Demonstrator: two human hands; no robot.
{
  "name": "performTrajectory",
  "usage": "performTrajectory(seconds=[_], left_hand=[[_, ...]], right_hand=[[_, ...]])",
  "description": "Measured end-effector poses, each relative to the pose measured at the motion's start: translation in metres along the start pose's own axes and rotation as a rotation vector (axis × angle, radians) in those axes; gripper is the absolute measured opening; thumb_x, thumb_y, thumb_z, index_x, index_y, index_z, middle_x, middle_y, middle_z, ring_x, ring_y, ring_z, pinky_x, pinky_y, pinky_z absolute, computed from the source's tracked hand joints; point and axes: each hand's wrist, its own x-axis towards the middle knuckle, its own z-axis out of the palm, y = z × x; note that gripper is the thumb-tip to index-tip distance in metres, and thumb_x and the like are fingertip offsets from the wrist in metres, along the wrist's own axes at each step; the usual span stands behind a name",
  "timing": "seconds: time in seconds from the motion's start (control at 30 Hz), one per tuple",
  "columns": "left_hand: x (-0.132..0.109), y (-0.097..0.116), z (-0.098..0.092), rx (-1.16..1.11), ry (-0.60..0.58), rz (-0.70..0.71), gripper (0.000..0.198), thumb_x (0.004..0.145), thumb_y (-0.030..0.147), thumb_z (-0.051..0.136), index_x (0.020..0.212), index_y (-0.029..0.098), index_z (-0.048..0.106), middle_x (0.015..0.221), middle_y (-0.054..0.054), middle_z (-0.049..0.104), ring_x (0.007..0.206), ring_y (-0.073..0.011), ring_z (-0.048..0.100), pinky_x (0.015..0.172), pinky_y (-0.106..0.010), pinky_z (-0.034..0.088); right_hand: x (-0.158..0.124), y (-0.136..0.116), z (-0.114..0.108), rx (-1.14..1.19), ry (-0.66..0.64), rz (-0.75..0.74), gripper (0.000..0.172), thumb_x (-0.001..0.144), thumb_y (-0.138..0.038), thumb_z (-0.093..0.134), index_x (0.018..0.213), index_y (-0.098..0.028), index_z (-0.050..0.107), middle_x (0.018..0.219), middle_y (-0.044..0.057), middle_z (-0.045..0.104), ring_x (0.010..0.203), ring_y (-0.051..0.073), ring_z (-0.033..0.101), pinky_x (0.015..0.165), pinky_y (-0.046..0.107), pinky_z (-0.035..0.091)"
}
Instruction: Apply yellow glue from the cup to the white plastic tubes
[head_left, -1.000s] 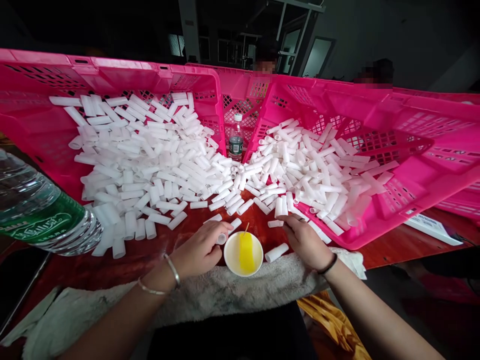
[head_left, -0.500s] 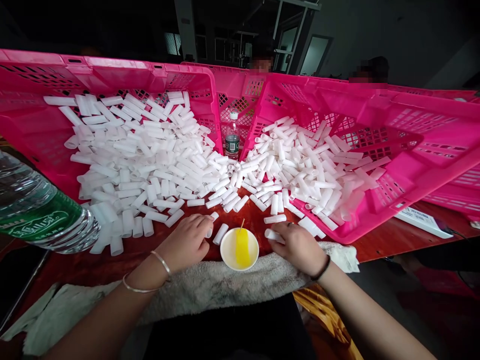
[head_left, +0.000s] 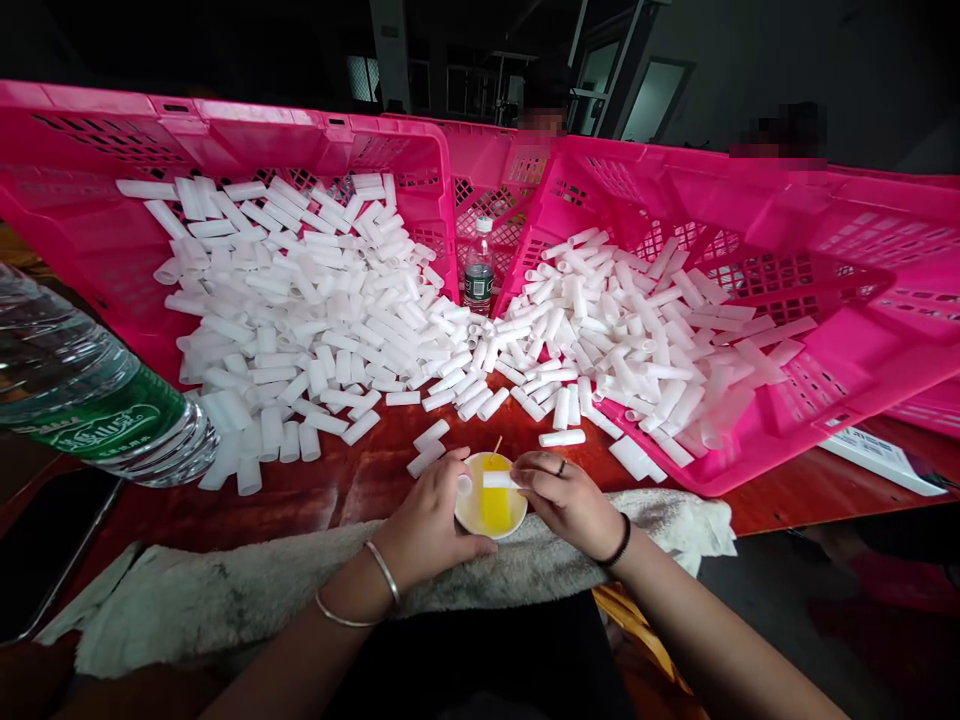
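Note:
My right hand [head_left: 570, 500] pinches a short white plastic tube [head_left: 498, 480], held level over a small white dish [head_left: 463, 520]. In the dish lies a yellow block [head_left: 495, 512], with a thin stick [head_left: 497, 444] poking up behind it. At the dish's left edge, my left hand [head_left: 427, 515] is curled around another white tube [head_left: 465, 486]; only the tube's round end shows. The left thumb stretches along the dish's near side. Just beyond that hand, two loose tubes [head_left: 429, 445] lie on the reddish-brown table [head_left: 330, 495].
Two tilted pink crates [head_left: 442, 215] [head_left: 847, 350] spill heaps of white tubes [head_left: 315, 290] onto the table. A small bottle [head_left: 478, 270] stands between them. At left are a large water bottle [head_left: 112, 390] and a phone [head_left: 52, 540]. A grey towel [head_left: 247, 570] lines the near edge. People sit beyond the crates.
Both hands have come in to the dish: the left moved right, the right moved left, bringing its tube over the yellow block. The camera's view has shifted slightly.

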Motion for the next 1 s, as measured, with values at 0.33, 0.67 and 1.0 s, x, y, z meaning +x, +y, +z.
performTrajectory(seconds=[0.33,0.67,1.0], left_hand=[[-0.001,-0.005,0.001,-0.071,-0.075,-0.043,0.079,0.057,0.032,0.082,0.121,0.023,0.037,0.135,-0.015,0.046,0.119,-0.0314,0.050,0.100,-0.050,0.043],[0.001,-0.003,0.000,-0.125,-0.104,-0.076,0.084,0.059,0.039,0.081,0.125,0.020,0.033,0.135,-0.016,0.043,0.122,-0.0312,0.046,0.100,-0.048,0.043],[0.000,-0.005,0.002,-0.107,-0.076,-0.053,0.070,0.061,0.039,0.079,0.116,0.022,0.039,0.134,-0.014,0.046,0.123,-0.0320,0.045,0.098,-0.049,0.044]], right_hand=[[-0.008,-0.008,0.000,-0.027,0.043,0.096,0.022,0.088,-0.016,0.051,0.107,-0.021,0.063,0.102,0.010,0.063,0.095,0.022,0.061,0.082,0.039,0.053],[-0.012,-0.016,0.001,0.234,0.058,0.368,0.021,0.090,-0.026,0.050,0.109,-0.019,0.056,0.093,0.008,0.068,0.075,0.018,0.066,0.064,0.031,0.058],[-0.017,-0.019,0.000,0.036,0.084,0.227,0.026,0.090,-0.022,0.051,0.114,-0.017,0.059,0.102,0.011,0.066,0.092,0.021,0.065,0.079,0.035,0.056]])
